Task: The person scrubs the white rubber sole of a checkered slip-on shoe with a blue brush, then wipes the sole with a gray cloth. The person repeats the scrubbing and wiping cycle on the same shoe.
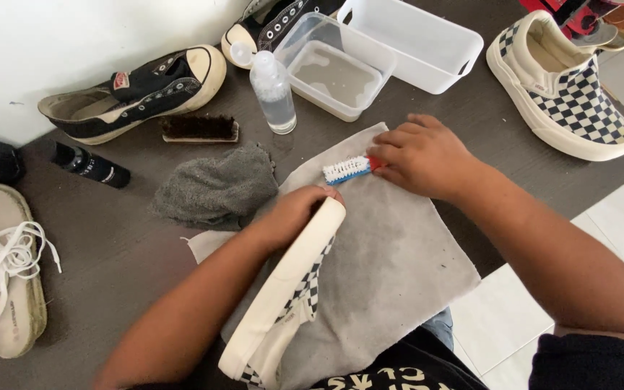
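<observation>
Bottom centre of the frame: a checkered slip-on shoe (283, 303) tilted on its side, sole edge up, resting on a grey cloth (391, 267). Left hand (294, 217) closed over the toe end of that shoe, fingers wrapped around the white rubber, holding it firmly.

Just above, centre of the frame: right hand (420, 155) curled around the handle of a small brush (348, 170) with white bristles; grip closed, bristles pointing left and lying on the cloth, near the toe but apart from it.

Left of the cloth: a crumpled grey towel (214, 188), touching the cloth edge. Further left, a small black bottle (92, 166) lying flat, and at the lower left edge a beige sandal (9, 274) with loose white laces (9, 256) on top.

Upper centre: a clear spray bottle (272, 90) upright, just beside a shallow plastic container (334, 72) with water, then an empty white tub (413, 40). Upper left: a wooden brush (200, 128), a black sneaker (135, 94). Upper right: the second checkered shoe (565, 87).

Possible trouble: shoe held only at the toe and hanging over the table edge (514, 238), so likely to twist or slip under strong brushing. Also a wide elbow movement could knock the upright spray bottle or spill the water container onto the cloth.
</observation>
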